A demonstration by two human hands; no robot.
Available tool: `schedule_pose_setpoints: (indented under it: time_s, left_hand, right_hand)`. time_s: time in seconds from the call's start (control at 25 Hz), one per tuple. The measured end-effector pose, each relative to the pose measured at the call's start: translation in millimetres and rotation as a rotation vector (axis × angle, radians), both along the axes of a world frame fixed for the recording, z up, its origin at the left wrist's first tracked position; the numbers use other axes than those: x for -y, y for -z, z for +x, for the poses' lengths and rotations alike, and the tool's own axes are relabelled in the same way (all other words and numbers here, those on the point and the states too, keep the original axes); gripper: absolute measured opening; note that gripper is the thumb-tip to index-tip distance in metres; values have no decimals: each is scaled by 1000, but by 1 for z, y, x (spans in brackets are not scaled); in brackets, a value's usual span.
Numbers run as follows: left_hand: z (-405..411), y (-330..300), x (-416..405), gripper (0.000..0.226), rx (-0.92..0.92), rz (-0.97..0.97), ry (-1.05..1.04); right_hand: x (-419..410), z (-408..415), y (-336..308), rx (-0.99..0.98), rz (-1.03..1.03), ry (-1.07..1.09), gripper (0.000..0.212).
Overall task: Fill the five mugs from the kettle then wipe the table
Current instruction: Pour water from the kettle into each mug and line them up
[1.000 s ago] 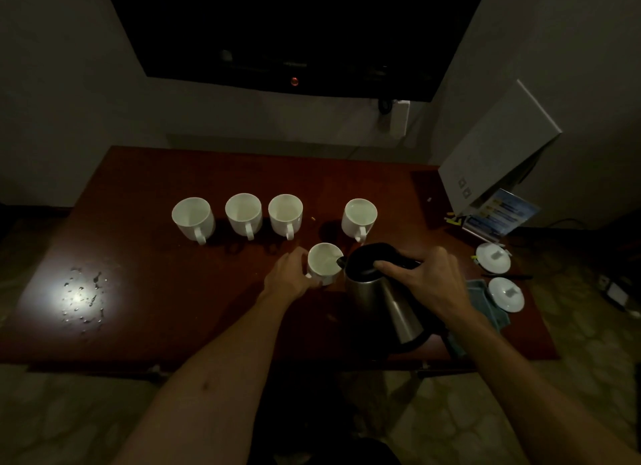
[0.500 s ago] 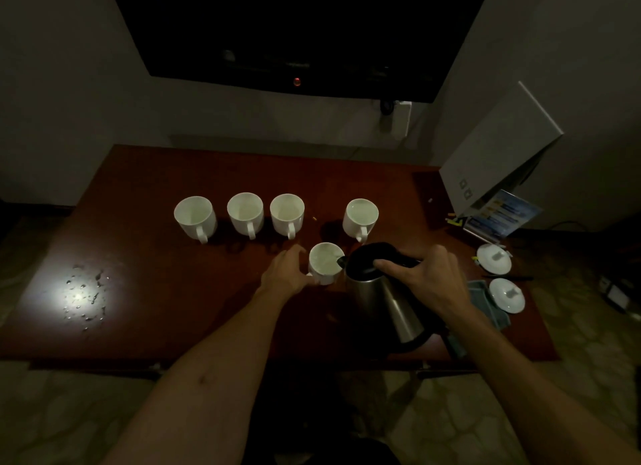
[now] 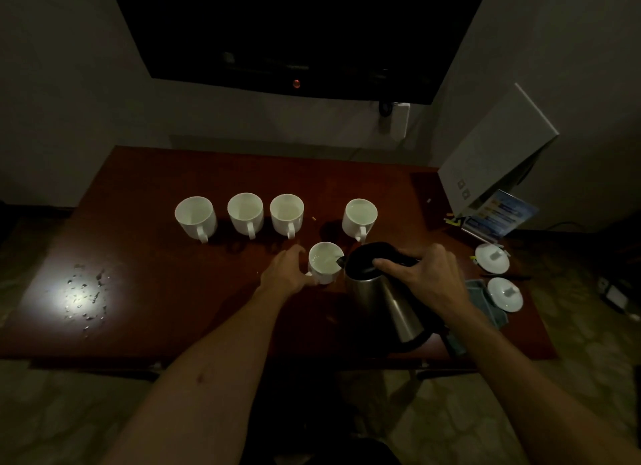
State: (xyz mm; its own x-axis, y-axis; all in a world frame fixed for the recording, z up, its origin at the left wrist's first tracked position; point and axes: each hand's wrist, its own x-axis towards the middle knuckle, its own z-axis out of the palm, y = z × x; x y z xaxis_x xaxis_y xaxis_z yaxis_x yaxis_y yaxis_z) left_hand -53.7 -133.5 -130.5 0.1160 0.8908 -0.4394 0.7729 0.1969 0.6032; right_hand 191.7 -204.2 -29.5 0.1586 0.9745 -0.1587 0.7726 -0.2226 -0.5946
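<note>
Several white mugs stand in a row on the dark red table (image 3: 145, 301): the leftmost mug (image 3: 195, 217), a second mug (image 3: 245, 212), a third mug (image 3: 287, 213) and a right mug (image 3: 359, 216). A nearer mug (image 3: 324, 261) stands in front of the row and holds liquid. My left hand (image 3: 282, 272) holds this near mug at its left side. My right hand (image 3: 425, 277) grips the black handle of the steel kettle (image 3: 385, 298), which is tilted left with its spout over the near mug's rim.
Water droplets (image 3: 85, 296) glint on the table's left part. Two white lids (image 3: 492, 258) (image 3: 504, 294) and a bluish cloth (image 3: 485, 305) lie at the right edge. A white box (image 3: 496, 156) and leaflets (image 3: 496, 216) sit at the back right. A dark screen hangs on the wall.
Almost nothing moved; both hands keep their holds. The kettle stays tilted at the near mug, whose liquid level looks slightly higher.
</note>
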Motion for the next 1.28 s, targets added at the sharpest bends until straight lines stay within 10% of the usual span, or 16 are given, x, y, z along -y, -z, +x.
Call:
schedule_pose_setpoints:
  time_s: [1.28]
  left_hand:
    - [-2, 0, 10, 70, -9, 25, 15]
  right_hand:
    - [9, -9, -5, 51, 33, -1, 43]
